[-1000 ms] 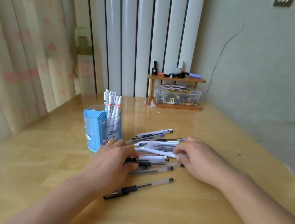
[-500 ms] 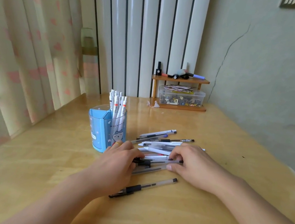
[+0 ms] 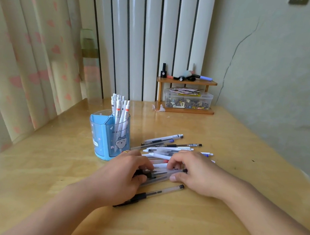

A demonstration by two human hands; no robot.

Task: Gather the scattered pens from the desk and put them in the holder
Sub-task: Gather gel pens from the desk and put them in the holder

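Observation:
A pile of scattered pens lies on the wooden desk, to the right of a blue cartoon-printed holder that has several white pens standing in it. My left hand rests on the near left end of the pile, its fingers curled over dark pen grips. My right hand covers the right end, with fingertips and thumb pinching a few clear pens. One clear pen with a black grip lies apart, nearest to me, partly under my left hand.
At the back of the desk stands a small wooden shelf with little bottles on top and a clear plastic box of small items under it. A curtain hangs at the left, and a wall borders the right.
My right hand has slid toward me and to the left along the pile, and its fingers have closed over the near pens. My left hand has stayed on the pile's left end.

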